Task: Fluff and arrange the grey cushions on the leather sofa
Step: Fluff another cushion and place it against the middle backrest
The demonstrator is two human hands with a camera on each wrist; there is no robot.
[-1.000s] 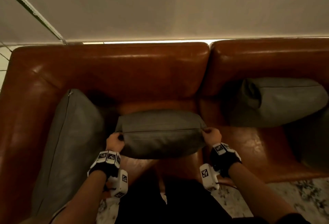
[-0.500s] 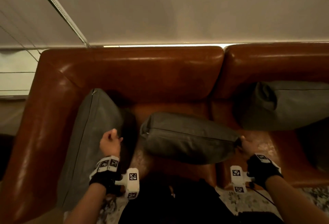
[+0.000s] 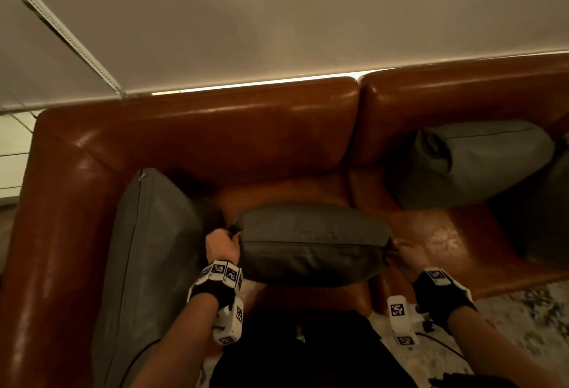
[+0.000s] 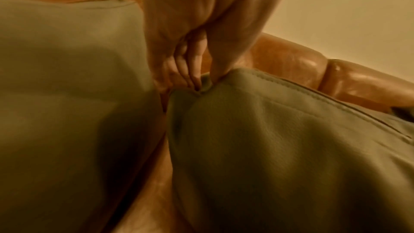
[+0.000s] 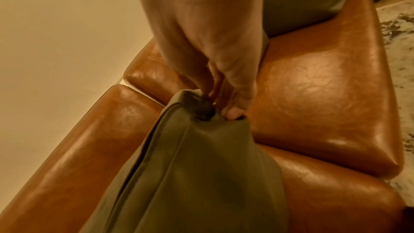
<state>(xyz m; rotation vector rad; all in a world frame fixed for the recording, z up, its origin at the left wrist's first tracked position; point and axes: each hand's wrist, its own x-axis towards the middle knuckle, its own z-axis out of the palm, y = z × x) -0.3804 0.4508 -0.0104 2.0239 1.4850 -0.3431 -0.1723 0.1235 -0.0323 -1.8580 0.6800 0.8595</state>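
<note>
A grey cushion hangs level above the left seat of the brown leather sofa, held by its two ends. My left hand pinches its left corner; the fingers curl into the fabric. My right hand pinches the right corner. A larger grey cushion leans against the sofa's left arm, just left of my left hand. Another grey cushion leans on the right backrest.
A dark cushion sits at the far right of the seat. A patterned rug covers the floor in front of the sofa. A pale blind with a bead cord hangs behind the backrest. The right seat lies bare beside my right hand.
Half a second ago my left hand was off the cushion, which tilted from my right hand alone. Now the left hand grips the left corner again and the cushion hangs level.
</note>
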